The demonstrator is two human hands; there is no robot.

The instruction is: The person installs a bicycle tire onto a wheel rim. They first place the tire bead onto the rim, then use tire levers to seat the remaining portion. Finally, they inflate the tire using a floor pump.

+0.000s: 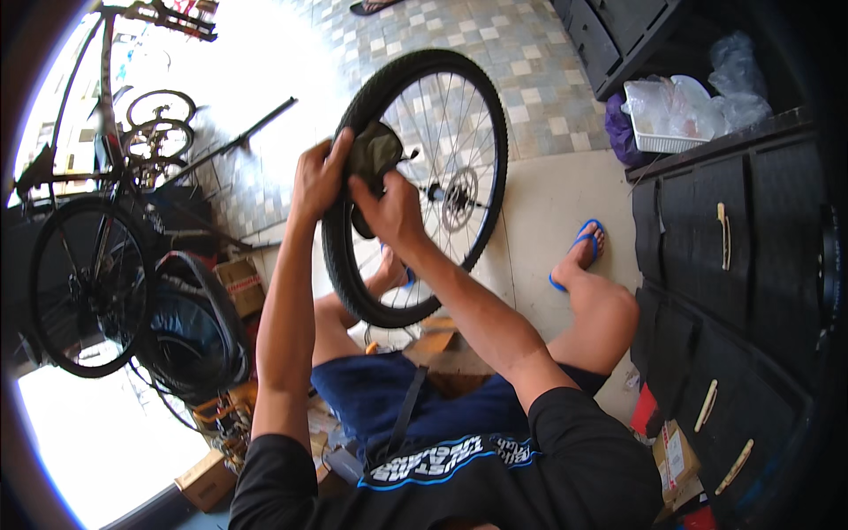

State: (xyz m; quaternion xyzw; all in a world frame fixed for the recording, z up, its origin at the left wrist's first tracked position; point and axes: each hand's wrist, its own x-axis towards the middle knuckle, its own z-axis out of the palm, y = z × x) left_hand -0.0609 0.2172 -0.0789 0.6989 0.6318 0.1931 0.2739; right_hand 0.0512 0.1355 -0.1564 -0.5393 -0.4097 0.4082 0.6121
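Note:
A bicycle wheel with a black knobby tyre stands upright, tilted, between my legs. Its spokes run to a hub with a disc brake rotor. An olive-green cloth is bunched over the rim on the wheel's left side. My left hand is closed around the tyre there, its thumb beside the cloth; its other fingertips are hidden. My right hand grips the cloth from the spoke side, thumb toward the tyre. A small dark valve or lever end sticks out by the cloth.
A bicycle and more wheels stand at the left, near a black bag-like item and cardboard boxes. Black drawers line the right, with a white basket of plastic bags. My feet in blue flip-flops flank the wheel.

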